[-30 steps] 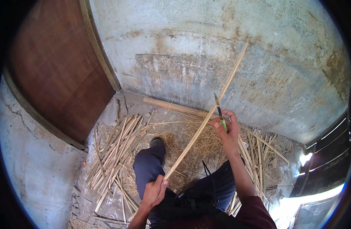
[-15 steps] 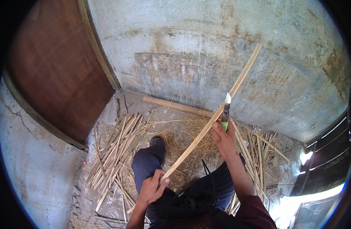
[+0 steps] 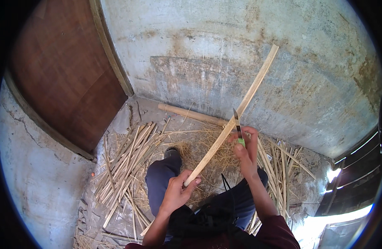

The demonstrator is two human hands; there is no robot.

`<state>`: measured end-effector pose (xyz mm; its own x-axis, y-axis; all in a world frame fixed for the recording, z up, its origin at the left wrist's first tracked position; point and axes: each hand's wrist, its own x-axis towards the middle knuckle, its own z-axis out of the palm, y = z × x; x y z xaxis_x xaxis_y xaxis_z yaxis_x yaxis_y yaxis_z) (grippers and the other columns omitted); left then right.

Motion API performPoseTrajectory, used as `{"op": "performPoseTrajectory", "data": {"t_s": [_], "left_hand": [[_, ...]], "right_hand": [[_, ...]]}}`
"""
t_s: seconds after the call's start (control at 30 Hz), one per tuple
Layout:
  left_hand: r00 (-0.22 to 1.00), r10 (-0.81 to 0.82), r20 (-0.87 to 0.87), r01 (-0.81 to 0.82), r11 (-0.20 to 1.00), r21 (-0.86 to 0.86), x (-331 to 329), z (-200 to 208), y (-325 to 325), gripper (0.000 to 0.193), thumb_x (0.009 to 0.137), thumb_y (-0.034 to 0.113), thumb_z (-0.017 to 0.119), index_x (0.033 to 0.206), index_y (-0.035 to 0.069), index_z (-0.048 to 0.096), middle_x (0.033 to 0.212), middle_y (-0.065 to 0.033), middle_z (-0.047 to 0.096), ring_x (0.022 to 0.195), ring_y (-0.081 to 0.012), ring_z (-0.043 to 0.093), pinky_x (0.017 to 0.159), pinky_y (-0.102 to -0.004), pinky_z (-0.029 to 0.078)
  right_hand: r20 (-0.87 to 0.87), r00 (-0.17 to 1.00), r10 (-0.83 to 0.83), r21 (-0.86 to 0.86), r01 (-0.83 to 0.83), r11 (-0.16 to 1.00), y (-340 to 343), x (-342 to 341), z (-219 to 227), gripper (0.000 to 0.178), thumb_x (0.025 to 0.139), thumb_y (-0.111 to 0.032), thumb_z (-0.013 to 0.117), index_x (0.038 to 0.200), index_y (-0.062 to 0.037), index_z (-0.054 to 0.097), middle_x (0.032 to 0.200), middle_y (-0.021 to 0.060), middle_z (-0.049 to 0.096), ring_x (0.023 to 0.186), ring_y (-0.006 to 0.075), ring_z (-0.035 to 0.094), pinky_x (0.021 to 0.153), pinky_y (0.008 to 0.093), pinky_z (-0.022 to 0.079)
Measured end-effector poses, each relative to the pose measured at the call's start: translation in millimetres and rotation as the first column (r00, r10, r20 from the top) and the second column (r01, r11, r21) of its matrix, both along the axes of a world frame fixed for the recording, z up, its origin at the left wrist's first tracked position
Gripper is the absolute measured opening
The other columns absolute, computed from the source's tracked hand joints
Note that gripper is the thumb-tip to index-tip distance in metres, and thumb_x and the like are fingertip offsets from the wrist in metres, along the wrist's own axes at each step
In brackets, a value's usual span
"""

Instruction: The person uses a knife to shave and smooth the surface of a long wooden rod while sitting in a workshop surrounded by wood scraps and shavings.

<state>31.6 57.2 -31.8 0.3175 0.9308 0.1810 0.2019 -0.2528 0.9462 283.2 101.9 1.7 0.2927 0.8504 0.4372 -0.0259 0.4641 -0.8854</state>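
A long pale bamboo strip (image 3: 218,143) slants up and to the right in front of me. My left hand (image 3: 179,191) grips its lower end, thumb on top, above my left thigh. In my right hand (image 3: 248,151) is a knife (image 3: 238,124) with a green handle, its blade pointing up and slightly left. The blade lies across the strip near its middle; whether it touches the strip I cannot tell. The fingers of my right hand curl around the handle, the forefinger raised beside it. The strip's far end stands before the wall.
Many split bamboo sticks (image 3: 124,166) lie heaped on the floor at left, with another pile (image 3: 282,170) at right. Fine shavings (image 3: 195,153) cover the ground between my legs. A thick bamboo pole (image 3: 191,113) lies along the stained wall (image 3: 224,54). A brown door (image 3: 66,74) is at left.
My left hand has risen a little with the strip's lower end, which now ends in my grip. The knife has shifted left and down, its blade tilting left and turned more edge-on.
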Motion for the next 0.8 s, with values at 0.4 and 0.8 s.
{"op": "performPoseTrajectory", "data": {"t_s": [0.4, 0.8], "left_hand": [[0.995, 0.018, -0.096, -0.02, 1.0, -0.013, 9, 33, -6, 0.016, 0.108, 0.014, 0.072, 0.117, 0.0, 0.072, 0.069, -0.006, 0.062, 0.057, -0.0096, 0.052, 0.053, -0.0308, 0.041], [0.994, 0.001, -0.107, 0.0, 1.0, 0.011, 1, 42, -18, 0.015, 0.108, 0.015, 0.072, 0.114, 0.001, 0.074, 0.066, -0.0055, 0.061, 0.053, -0.01, 0.05, 0.05, -0.0316, 0.038]], "right_hand": [[0.752, 0.65, -0.11, 0.248, -0.124, 0.961, -50, 1, -15, 0.027, 0.089, -0.012, 0.086, 0.115, -0.0157, 0.078, 0.087, 0.0049, 0.07, 0.061, 0.0224, 0.067, 0.052, 0.0351, 0.053], [0.738, 0.62, -0.267, 0.399, -0.081, 0.913, -53, 8, -13, 0.02, 0.085, -0.01, 0.09, 0.1, -0.0181, 0.08, 0.08, 0.0017, 0.066, 0.054, 0.0149, 0.063, 0.044, 0.0321, 0.048]]}}
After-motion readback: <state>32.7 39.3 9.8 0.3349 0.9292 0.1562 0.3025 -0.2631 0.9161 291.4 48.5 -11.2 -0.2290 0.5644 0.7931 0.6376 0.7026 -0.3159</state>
